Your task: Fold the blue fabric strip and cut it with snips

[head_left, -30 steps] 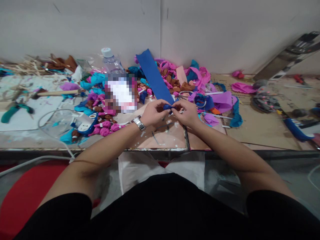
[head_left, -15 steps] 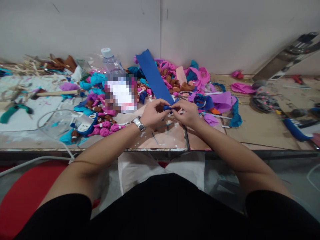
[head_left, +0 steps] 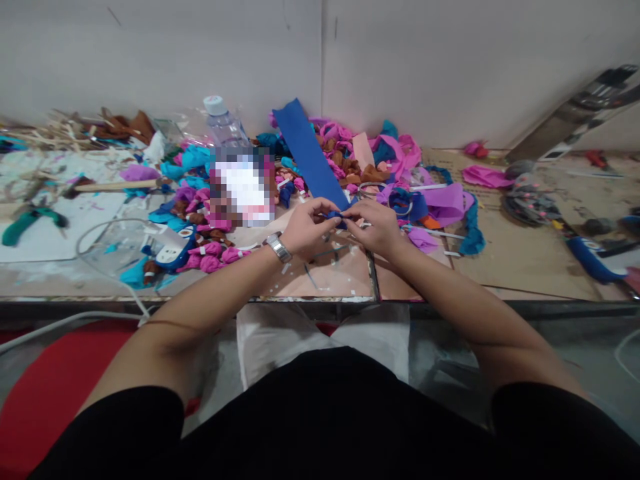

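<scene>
My left hand (head_left: 309, 228), with a metal watch (head_left: 278, 247) on its wrist, pinches a small piece of dark blue material (head_left: 334, 215) between thumb and fingers. From the other side, my right hand (head_left: 376, 227) pinches the same piece, and the fingertips of both hands nearly meet. A long flat blue strip (head_left: 311, 155) slants away just behind the hands, its near end close to the fingers. Whether it joins the held piece cannot be made out. Heaped pink, brown and purple twisted pieces (head_left: 345, 160) surround the strip.
Left of the hands are a blurred-out bright screen (head_left: 243, 187), a clear bottle (head_left: 226, 127), a blue-and-white power strip (head_left: 175, 249) with a cable, and green-handled pliers (head_left: 23, 227). Cardboard (head_left: 500, 247) lies on the right, near a black-and-pink bundle (head_left: 531, 200). The table's front edge (head_left: 320, 299) is near my body.
The held blue piece looks flatter and more stretched between my fingertips; before, it was a rounder bunch. Both hands have stayed in nearly the same place.
</scene>
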`<state>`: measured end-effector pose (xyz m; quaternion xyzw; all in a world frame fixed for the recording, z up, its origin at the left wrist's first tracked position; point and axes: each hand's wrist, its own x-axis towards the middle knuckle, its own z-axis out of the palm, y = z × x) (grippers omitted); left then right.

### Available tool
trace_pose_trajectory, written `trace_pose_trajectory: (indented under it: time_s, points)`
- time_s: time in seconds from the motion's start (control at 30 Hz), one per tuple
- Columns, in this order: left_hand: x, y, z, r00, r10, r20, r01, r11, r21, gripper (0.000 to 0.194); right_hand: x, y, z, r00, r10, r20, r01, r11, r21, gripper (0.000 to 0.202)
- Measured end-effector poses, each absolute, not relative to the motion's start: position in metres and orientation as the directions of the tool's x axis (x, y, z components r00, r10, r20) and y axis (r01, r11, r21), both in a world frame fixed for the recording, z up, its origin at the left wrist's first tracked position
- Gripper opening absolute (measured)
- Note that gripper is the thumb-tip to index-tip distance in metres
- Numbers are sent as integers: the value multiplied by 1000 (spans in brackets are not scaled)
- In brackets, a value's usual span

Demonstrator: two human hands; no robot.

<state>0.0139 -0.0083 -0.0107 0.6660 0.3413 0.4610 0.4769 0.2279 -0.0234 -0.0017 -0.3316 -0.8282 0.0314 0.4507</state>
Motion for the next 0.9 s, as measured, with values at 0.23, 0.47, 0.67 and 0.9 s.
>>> trace_pose_trajectory:
  time_s: [0.23, 0.47, 0.67, 0.9]
  points:
    - [15, -9, -8, 334, 930, 151, -88, -128, 988, 51, 232, -22, -5, -449, 506, 737, 489, 829, -271, 23]
    - [16, -7, -10, 293, 955, 42, -250, 34, 968, 51, 236, -13, -9, -543, 453, 707, 445, 869, -215, 39]
    - [18, -9, -5, 301, 953, -28, -306, 125, 944, 38, 233, -19, -6, -494, 494, 716, 431, 854, -291, 32]
    - [19, -10, -2, 282, 958, -56, -282, 138, 949, 31, 233, -18, -5, -503, 441, 743, 408, 879, -245, 17]
